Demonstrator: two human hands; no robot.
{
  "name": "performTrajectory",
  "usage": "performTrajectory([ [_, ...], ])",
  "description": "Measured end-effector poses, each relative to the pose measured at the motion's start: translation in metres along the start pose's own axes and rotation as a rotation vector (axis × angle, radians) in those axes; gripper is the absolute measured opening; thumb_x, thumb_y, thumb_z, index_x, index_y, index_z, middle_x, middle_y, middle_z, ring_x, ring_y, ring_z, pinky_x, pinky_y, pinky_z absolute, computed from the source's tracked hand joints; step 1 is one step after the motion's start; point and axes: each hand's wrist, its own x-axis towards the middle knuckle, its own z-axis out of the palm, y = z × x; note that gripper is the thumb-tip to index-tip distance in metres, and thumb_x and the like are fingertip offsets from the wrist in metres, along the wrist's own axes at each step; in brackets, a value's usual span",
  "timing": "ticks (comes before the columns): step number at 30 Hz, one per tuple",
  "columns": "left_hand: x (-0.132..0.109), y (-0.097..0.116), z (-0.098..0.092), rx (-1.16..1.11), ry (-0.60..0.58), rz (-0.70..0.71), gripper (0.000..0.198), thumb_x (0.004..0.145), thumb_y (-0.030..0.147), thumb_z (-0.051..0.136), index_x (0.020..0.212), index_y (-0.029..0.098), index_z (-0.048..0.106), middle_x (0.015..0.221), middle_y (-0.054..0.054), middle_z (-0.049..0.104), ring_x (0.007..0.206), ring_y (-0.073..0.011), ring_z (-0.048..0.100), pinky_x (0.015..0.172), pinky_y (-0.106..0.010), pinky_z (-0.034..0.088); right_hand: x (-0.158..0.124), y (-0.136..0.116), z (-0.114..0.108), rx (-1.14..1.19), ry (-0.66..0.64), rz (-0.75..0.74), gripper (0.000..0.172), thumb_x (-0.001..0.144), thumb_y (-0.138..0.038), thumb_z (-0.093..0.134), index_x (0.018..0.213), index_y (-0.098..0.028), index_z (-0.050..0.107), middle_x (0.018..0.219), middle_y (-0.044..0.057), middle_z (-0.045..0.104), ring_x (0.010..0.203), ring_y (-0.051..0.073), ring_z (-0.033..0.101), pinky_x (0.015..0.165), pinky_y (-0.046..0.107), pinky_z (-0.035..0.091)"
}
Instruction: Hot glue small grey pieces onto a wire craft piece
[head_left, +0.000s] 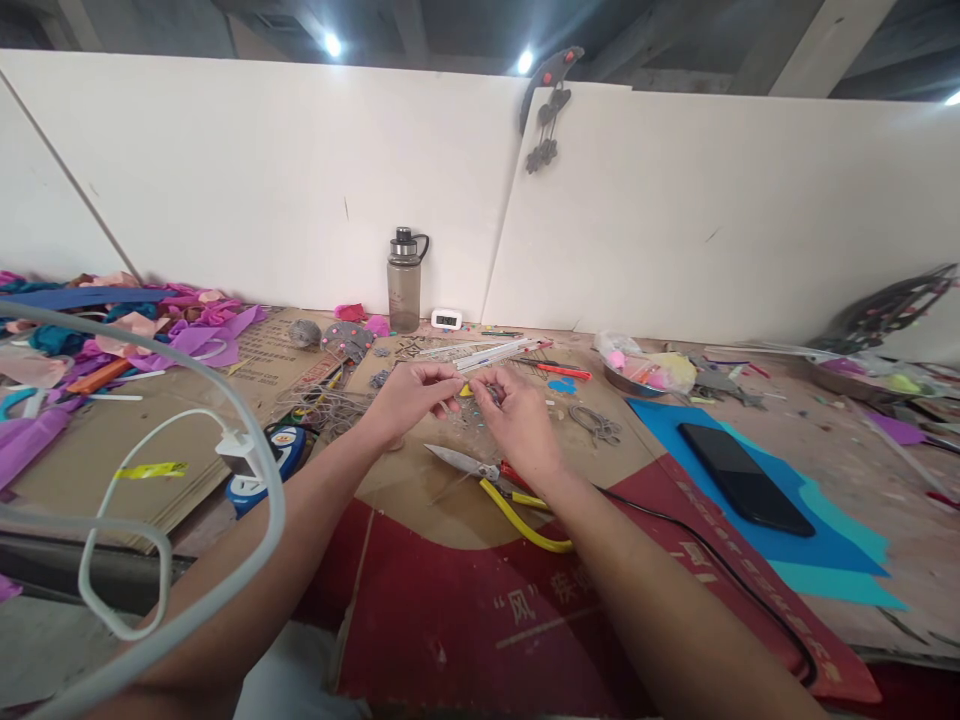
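Note:
A small yellow piece (466, 390) sits between my two hands above the cardboard on the table. My left hand (417, 401) pinches at its left side with thumb and forefinger. On its right side my right hand (517, 412) has its fingers curled and pressed together at the piece. Just below the hands lie scissors (525, 512) with yellow handles, blades pointing left. Something with a red handle (513, 476) is partly hidden under my right hand. A grey wire shape (596, 424) rests to the right of my right hand.
A black phone (742, 478) lies on blue sheets (840, 545) at the right. Behind stand a bottle (405, 290) and a small clock (446, 320). A tape measure (259, 480) and white cable (277, 500) are at the left, near coloured scraps (180, 325). A red cutter (574, 372) lies behind.

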Motion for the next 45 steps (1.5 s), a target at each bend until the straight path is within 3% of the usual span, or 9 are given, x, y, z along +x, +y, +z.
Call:
performTrajectory([
  [8,0.002,-0.005,-0.005,0.179,-0.023,0.042,0.022,0.074,0.031,0.066,0.088,0.015,0.072,0.06,0.0,0.064,0.054,-0.0114,0.058,0.054,-0.022,0.046,-0.003,0.003,-0.003,-0.078,-0.074,-0.088,0.012,0.086,-0.022,0.053,0.075,-0.021,0.057,0.077,0.003,0.062,0.073,0.018,0.055,0.067,0.03,0.038],
  [13,0.004,-0.014,-0.003,0.312,0.039,0.093,0.017,0.075,0.03,0.064,0.081,0.017,0.072,0.062,-0.002,0.069,0.056,-0.0147,0.065,0.058,-0.024,0.049,-0.005,0.004,-0.002,-0.083,-0.083,-0.1,0.016,0.09,-0.026,0.048,0.076,-0.021,0.056,0.079,0.005,0.061,0.078,0.021,0.055,0.071,0.033,0.039],
  [16,0.004,-0.013,-0.002,0.316,0.079,0.089,0.014,0.074,0.028,0.062,0.078,0.017,0.07,0.062,-0.002,0.069,0.055,-0.0149,0.066,0.056,-0.023,0.05,-0.005,0.003,-0.001,-0.048,-0.049,-0.08,0.009,0.089,-0.026,0.049,0.089,-0.019,0.056,0.085,0.007,0.061,0.079,0.02,0.055,0.07,0.033,0.041],
  [18,0.004,-0.012,-0.001,0.292,0.115,0.079,0.012,0.073,0.026,0.062,0.076,0.016,0.068,0.061,-0.002,0.069,0.054,-0.0148,0.065,0.055,-0.023,0.05,-0.006,0.001,0.0,-0.033,-0.02,-0.069,0.01,0.087,-0.022,0.05,0.096,-0.019,0.054,0.087,0.007,0.06,0.078,0.019,0.054,0.069,0.032,0.04],
  [21,0.003,-0.011,0.0,0.253,0.164,0.068,0.009,0.071,0.023,0.062,0.074,0.016,0.066,0.06,-0.002,0.068,0.054,-0.0151,0.065,0.055,-0.024,0.051,-0.007,-0.002,0.001,-0.026,-0.005,-0.068,0.004,0.084,-0.017,0.05,0.086,-0.019,0.053,0.083,0.005,0.06,0.075,0.018,0.053,0.067,0.03,0.039],
  [28,0.004,-0.011,0.003,0.195,0.226,0.063,0.007,0.069,0.021,0.06,0.071,0.016,0.063,0.062,-0.002,0.067,0.055,-0.0154,0.065,0.055,-0.025,0.052,-0.009,-0.006,0.005,0.043,0.006,0.002,0.009,0.085,-0.023,0.051,0.077,-0.02,0.054,0.077,0.003,0.06,0.069,0.016,0.051,0.066,0.029,0.038],
  [45,0.003,-0.009,0.015,-0.275,0.179,0.026,0.014,0.069,0.026,0.068,0.068,0.014,0.062,0.057,0.0,0.062,0.052,-0.0085,0.054,0.052,-0.021,0.044,-0.005,-0.01,0.008,0.242,0.066,0.23,0.014,0.078,-0.029,0.057,0.069,-0.019,0.058,0.064,-0.001,0.059,0.059,0.013,0.049,0.06,0.027,0.038],
])
